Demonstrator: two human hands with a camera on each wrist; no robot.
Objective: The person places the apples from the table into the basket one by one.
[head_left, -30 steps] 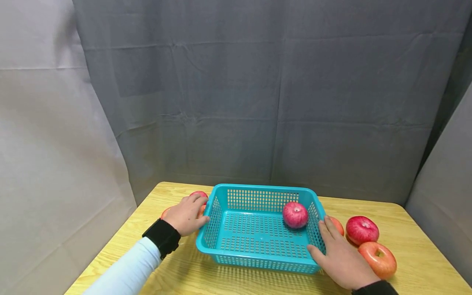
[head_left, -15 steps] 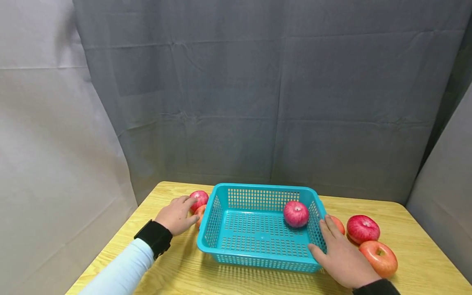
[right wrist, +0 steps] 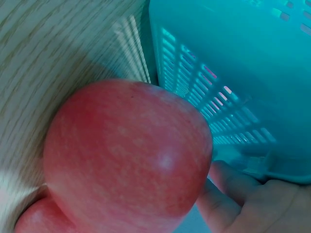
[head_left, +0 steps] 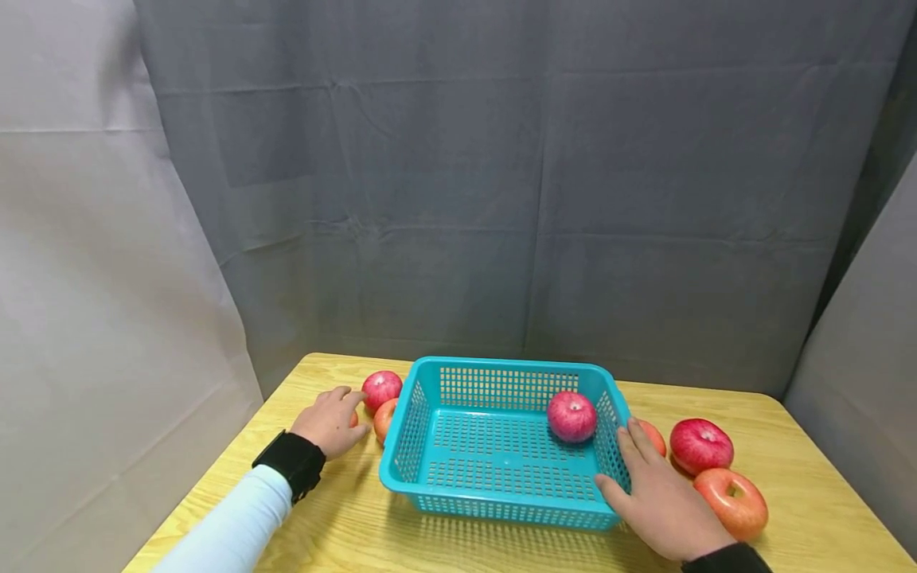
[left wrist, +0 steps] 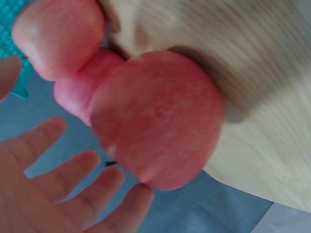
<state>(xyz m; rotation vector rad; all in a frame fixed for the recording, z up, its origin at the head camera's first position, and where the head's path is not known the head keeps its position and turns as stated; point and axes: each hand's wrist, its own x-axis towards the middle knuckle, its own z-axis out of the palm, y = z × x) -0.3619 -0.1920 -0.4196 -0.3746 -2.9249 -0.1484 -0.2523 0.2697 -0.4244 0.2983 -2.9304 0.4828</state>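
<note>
Leftward, away from the basket (head_left: 494, 458), the left hand (head_left: 328, 424) has shifted, its fingers loose and spread beside smooth, round apples (head_left: 382, 389). The right hand (head_left: 662, 509) lies straight-fingered along the basket's right rim, grasping nothing. Teal latticed plastic, the basket is rectangular, long axis left to right, mid worktop (head_left: 337, 529), one red apple (head_left: 571, 417) inside, far right. The left wrist view shows a third apple (left wrist: 158, 119), mostly hidden in the head view.

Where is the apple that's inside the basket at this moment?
In the head view, the apple sits on the floor of the turquoise basket, toward its right end, with the right hand at that side.
</note>
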